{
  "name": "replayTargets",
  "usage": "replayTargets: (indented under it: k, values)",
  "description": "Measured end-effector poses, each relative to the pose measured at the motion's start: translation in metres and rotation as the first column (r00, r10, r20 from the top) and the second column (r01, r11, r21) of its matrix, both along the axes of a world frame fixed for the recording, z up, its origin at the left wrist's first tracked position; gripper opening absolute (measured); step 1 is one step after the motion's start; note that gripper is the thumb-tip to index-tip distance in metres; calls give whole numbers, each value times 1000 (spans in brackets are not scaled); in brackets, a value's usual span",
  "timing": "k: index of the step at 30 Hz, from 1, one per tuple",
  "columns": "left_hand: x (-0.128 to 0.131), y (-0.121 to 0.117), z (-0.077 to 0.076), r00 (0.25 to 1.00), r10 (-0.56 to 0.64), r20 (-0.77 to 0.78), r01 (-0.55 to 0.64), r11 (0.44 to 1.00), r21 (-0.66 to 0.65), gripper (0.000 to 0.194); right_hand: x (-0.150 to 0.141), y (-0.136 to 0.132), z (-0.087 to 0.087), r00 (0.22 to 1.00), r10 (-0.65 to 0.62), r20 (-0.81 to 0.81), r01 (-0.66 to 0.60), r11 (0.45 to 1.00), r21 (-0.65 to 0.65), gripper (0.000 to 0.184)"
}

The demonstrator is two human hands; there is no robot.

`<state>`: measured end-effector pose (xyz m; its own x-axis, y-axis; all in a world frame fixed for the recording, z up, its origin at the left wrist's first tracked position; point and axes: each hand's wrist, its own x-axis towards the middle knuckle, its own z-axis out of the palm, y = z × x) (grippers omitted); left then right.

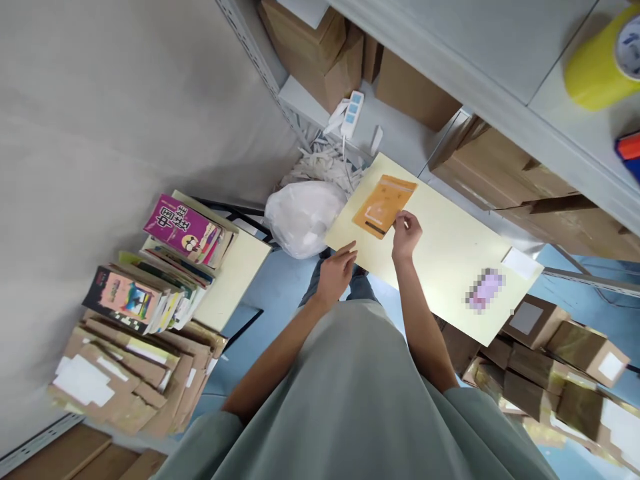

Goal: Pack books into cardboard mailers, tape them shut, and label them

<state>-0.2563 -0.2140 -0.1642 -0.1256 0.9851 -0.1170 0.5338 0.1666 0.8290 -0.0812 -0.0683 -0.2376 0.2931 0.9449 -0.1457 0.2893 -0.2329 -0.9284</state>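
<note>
A flat orange book or packet with a white mark and a dark bar lies on the pale yellow tabletop; its exact kind is unclear. At its right edge is my right hand, fingers curled in a pinch with the tips on that edge. My left hand is by the near edge of the tabletop, to the lower left of the orange item. Its fingers are stretched out and hold nothing. A blurred-out purple object and a white paper lie toward the right end.
Stacked books and flattened cardboard are to my left. A bulging white plastic bag stands beside the tabletop. Behind are a power strip and shelves with cardboard boxes. More boxes are piled at right; yellow tape sits above.
</note>
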Motion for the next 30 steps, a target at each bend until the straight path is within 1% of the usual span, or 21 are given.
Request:
replayTargets:
  k: [2, 3, 5, 6, 8, 9, 11, 13, 15, 17, 18, 21, 23, 24, 25, 27, 28, 30]
  values:
    - [-31, 3, -14, 999, 32, -19, -33, 999, -29, 26, -4, 17, -13, 996, -91, 11, 92, 995, -48, 38]
    - [-47, 4, -24, 998, 47, -31, -49, 998, -50, 25, -5, 23, -18, 990, -137, 27, 139, 986, -93, 36]
    - [-79, 8, -49, 996, 72, -59, -78, 991, -112, 23, -9, 28, -23, 979, -193, 70, 203, 963, -179, 33]
    - [-94, 10, -63, 994, 80, -73, -91, 984, -151, 22, -12, 27, -23, 977, -194, 90, 209, 956, -205, 32]
    - [-122, 15, -94, 990, 104, -94, -124, 963, -241, 21, -21, 18, -21, 981, -149, 125, 173, 962, -213, 31]
    - [-134, 19, -109, 988, 116, -106, -142, 945, -295, 23, -26, 11, -19, 984, -108, 142, 136, 969, -208, 32]
    - [-152, 27, -139, 982, 118, -150, -171, 892, -418, 32, -41, -6, -14, 985, -16, 171, 52, 977, -205, 35]
    - [-164, 37, -164, 980, 60, -189, -155, 826, -542, 42, -58, -24, -10, 983, 63, 174, -23, 974, -225, 39]
    - [-171, 46, -184, 981, -54, -185, -78, 765, -639, 48, -77, -40, -7, 986, 94, 141, -55, 965, -258, 41]
    - [-174, 54, -200, 977, -151, -149, 5, 720, -694, 44, -96, -52, -6, 990, 96, 106, -61, 954, -294, 41]
    - [-175, 57, -206, 975, -179, -131, 34, 704, -710, 40, -105, -57, -6, 991, 97, 95, -62, 947, -315, 41]
    - [-179, 66, -217, 974, -208, -94, 72, 673, -736, 29, -127, -66, -6, 991, 106, 78, -70, 927, -369, 40]
    - [-186, 72, -217, 972, -218, -89, 83, 671, -737, 27, -138, -68, -7, 989, 134, 62, -99, 914, -392, 39]
    - [-191, 74, -215, 972, -216, -94, 81, 683, -726, 27, -143, -69, -8, 986, 158, 52, -125, 908, -401, 39]
    - [-197, 77, -211, 974, -206, -99, 78, 705, -705, 27, -148, -68, -8, 981, 190, 39, -158, 899, -409, 38]
    - [-213, 81, -199, 984, -160, -79, 72, 764, -641, 25, -157, -65, -10, 963, 270, 8, -241, 874, -422, 36]
    - [-222, 83, -190, 991, -129, -43, 77, 792, -605, 24, -162, -62, -11, 949, 315, -8, -289, 859, -424, 36]
    - [-241, 84, -169, 994, -75, 84, 109, 833, -542, 25, -172, -55, -12, 906, 423, -27, -397, 825, -402, 35]
